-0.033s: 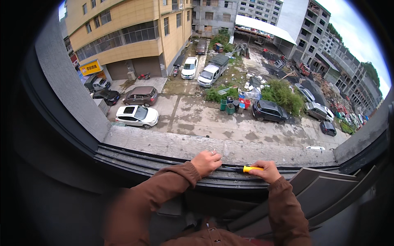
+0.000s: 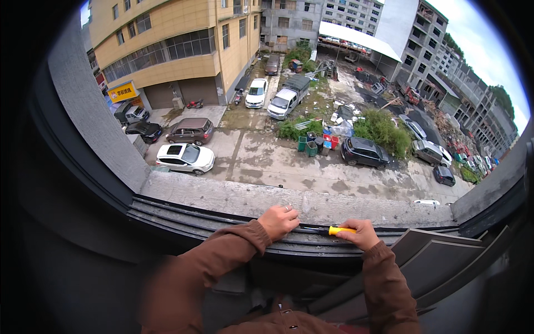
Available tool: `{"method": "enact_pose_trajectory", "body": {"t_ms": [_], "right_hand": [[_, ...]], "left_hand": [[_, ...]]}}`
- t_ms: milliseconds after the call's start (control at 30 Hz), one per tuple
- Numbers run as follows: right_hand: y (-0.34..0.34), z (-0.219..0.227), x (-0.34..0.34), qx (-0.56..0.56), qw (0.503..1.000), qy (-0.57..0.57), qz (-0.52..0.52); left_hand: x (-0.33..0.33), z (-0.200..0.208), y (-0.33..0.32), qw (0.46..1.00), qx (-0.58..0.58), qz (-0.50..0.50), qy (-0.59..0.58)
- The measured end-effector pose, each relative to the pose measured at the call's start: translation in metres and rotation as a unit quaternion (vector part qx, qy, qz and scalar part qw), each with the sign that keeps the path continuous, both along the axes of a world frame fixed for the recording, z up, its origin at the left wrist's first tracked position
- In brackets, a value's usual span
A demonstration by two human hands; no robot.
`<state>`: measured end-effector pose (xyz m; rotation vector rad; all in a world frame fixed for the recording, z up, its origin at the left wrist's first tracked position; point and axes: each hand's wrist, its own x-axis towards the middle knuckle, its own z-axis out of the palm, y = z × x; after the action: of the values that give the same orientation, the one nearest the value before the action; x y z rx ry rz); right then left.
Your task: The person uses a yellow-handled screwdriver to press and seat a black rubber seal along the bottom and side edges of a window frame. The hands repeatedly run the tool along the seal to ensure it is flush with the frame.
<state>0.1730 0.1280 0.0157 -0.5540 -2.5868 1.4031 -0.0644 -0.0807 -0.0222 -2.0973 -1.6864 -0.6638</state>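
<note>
My right hand [image 2: 362, 235] is closed around the yellow handle of a screwdriver [image 2: 340, 230], which lies nearly level along the dark window track [image 2: 222, 224]. Its thin shaft points left, toward my left hand [image 2: 279, 222]. That hand rests over the track at the edge of the concrete sill [image 2: 233, 196], with its fingers curled in and a ring on one of them. The left fingertips are close to the end of the shaft; what they hold, if anything, is hidden, as is the screwdriver's tip. Both forearms wear brown sleeves.
Grey flat panels [image 2: 439, 267] lean below the track at the right. Concrete window sides [image 2: 94, 100] frame the opening. Beyond the sill is a drop to a yard with a white car [image 2: 186, 158], a dark car [image 2: 364, 152], bins [image 2: 311, 147] and a yellow building [image 2: 161, 44].
</note>
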Motion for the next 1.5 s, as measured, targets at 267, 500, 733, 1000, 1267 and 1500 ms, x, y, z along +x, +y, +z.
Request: {"method": "enact_pose_trajectory", "body": {"t_ms": [267,500,733,1000,1267,1500], "right_hand": [[0.017,0.073,-0.042,-0.033,0.974,-0.185,0.124],[-0.006,0.117,-0.056,0.083,0.967,-0.154,0.185],[-0.002,0.098,-0.06,0.199,0.957,-0.159,0.14],[-0.028,0.001,0.012,-0.034,0.996,-0.033,-0.07],[-0.046,0.064,0.002,0.183,0.983,-0.009,0.007],[-0.064,0.082,-0.044,0.135,0.981,0.136,0.005]], "left_hand": [[0.003,-0.012,0.0,0.999,-0.02,0.02,0.031],[0.007,-0.013,-0.006,0.999,0.003,0.047,0.028],[0.009,-0.011,-0.001,0.999,-0.009,0.04,-0.013],[0.007,-0.008,-0.004,0.993,-0.047,0.034,-0.107],[0.002,-0.007,-0.016,0.981,-0.084,0.076,-0.154],[0.031,0.019,-0.054,0.96,0.033,0.18,-0.212]]}}
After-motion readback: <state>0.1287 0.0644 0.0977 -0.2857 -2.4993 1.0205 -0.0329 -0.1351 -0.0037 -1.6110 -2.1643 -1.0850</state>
